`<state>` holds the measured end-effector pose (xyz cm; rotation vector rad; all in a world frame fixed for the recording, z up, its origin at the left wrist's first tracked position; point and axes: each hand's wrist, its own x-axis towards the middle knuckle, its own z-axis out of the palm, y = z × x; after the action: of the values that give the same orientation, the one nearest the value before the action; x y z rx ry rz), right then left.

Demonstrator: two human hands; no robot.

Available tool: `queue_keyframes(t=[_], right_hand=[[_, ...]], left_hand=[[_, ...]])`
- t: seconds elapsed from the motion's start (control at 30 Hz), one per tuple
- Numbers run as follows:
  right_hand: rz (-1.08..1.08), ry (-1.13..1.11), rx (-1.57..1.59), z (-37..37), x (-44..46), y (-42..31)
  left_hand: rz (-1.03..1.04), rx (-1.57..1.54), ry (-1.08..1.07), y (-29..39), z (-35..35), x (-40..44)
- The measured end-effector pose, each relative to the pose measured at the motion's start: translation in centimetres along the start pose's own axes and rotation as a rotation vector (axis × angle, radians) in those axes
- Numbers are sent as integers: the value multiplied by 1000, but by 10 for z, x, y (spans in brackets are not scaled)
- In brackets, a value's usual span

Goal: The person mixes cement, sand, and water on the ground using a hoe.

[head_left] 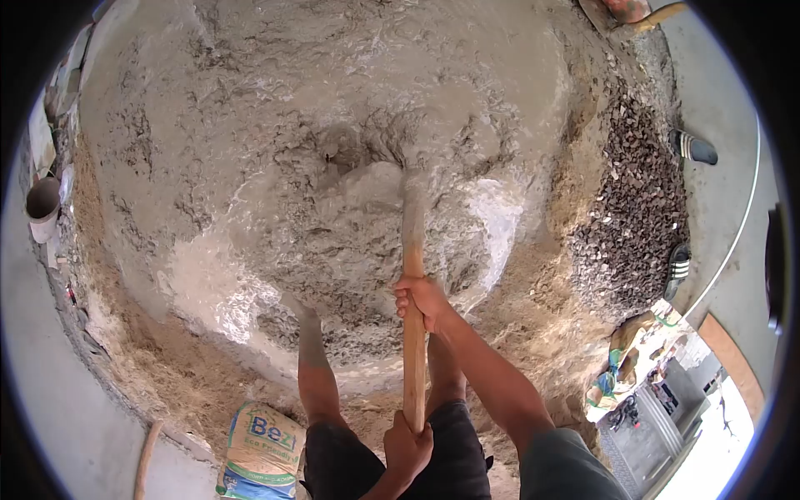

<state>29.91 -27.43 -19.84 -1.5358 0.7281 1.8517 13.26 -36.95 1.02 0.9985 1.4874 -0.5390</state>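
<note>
My right hand (422,303) is closed around the middle of a long wooden handle (414,358). Nearer my body, my left hand (407,452) grips the same handle close to its end. The shaft points away from me, and its far part is coated in grey mud-like mix. The tool's head is sunk in or covered by the wet cement mix (250,108), so its shape cannot be made out. A smooth coated lump shows beside the handle's far end. My left leg (312,354) stands at the edge of the mix, its lower part smeared grey.
Sand (175,358) rings the wet mix. Dark gravel (637,200) is heaped at the right, with slippers (697,148) by it. A printed cement bag (262,450) lies near my left leg. At the far left is a bucket (43,200); a pale hose (742,225) crosses the right floor.
</note>
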Motion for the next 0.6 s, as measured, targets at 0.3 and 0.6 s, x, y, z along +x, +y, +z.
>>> queue_keyframes(t=[0.3, 0.6], right_hand=[[-609, 362, 79, -114, -43, -175], [-407, 409, 129, -116, 75, -163]], left_hand=[[446, 71, -146, 104, 25, 142], [404, 194, -168, 95, -44, 192]])
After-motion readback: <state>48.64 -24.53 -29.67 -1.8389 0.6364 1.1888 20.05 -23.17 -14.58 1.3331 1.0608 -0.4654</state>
